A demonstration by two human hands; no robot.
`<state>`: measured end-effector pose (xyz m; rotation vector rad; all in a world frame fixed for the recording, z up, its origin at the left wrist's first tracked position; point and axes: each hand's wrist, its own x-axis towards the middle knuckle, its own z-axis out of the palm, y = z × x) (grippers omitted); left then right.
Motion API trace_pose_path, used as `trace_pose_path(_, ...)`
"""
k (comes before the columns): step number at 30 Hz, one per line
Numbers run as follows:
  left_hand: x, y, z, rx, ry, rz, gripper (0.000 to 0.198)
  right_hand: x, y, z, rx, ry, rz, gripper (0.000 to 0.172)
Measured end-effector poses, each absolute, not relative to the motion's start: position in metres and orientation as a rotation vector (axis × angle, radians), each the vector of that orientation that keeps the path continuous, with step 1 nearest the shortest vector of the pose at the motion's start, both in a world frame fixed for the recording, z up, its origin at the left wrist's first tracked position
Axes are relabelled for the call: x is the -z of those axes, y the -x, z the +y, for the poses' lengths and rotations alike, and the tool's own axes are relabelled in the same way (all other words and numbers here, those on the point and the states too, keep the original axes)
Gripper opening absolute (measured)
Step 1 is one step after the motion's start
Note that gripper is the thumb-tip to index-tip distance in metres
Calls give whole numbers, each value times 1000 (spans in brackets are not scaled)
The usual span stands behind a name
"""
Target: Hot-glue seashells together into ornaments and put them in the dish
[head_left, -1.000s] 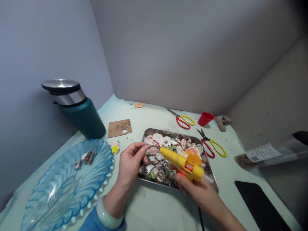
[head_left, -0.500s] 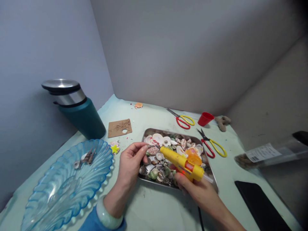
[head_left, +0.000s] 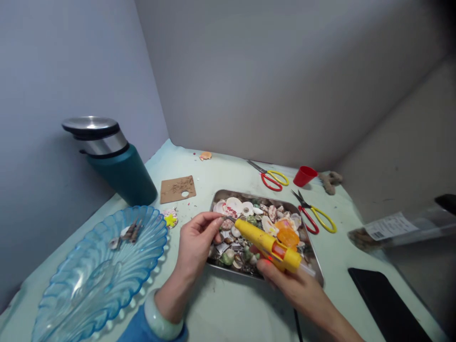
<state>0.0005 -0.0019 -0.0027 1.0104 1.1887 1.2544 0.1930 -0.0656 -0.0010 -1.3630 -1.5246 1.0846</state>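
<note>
- Well, the left hand (head_left: pixel 199 242) has its thumb and pointing finger squeezed close together, with a tiny bit (head_left: pixel 224 217) at their tips. From where I stand, it is too small to tell what it is.
- The right hand (head_left: pixel 285 278) is wrapped around a yellow glue gun (head_left: pixel 265 240). A clear stick (head_left: pixel 308 267) pokes out of its back, and a little red light glows on its side.
- The glue gun is up over the metal tray (head_left: pixel 318 268), with its thin dark tip right by the left fingertips. I can't tell if the tip touches the tiny bit.
- The tray sits on the pale green desk (head_left: pixel 228 308), full of shells (head_left: pixel 233 206): white, spotty and greenish ones. A bright orange thing (head_left: pixel 288 236) is in there too.
- On the left is a big see-through blue dish (head_left: pixel 96 273) with some brown pointy bits (head_left: pixel 133 232) in it.
- Behind the dish is a tall teal bottle (head_left: pixel 126 175), and near that lies a brown card (head_left: pixel 169 191) with a hole.
- A yellow flower shape (head_left: pixel 171 220) is just beside the dish.
- Past the tray I see scissors (head_left: pixel 272 179), a red cup (head_left: pixel 305 176) and a knobbly brown lump (head_left: pixel 330 183).
- More scissors (head_left: pixel 315 216) lie by the tray's right side.
</note>
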Motion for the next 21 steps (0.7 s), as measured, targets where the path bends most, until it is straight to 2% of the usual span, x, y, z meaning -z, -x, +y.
trace_pose_path(6, 2, -1, -3, -1252, -1012, 1192, 20, -1, -193, -64, -1128, 1269, -1565, 22)
trace_pose_path(21, 3, 0, -3, -1265, -1019, 1201, 19, 3, -194, -65, -1121, 1305, -1509, 25)
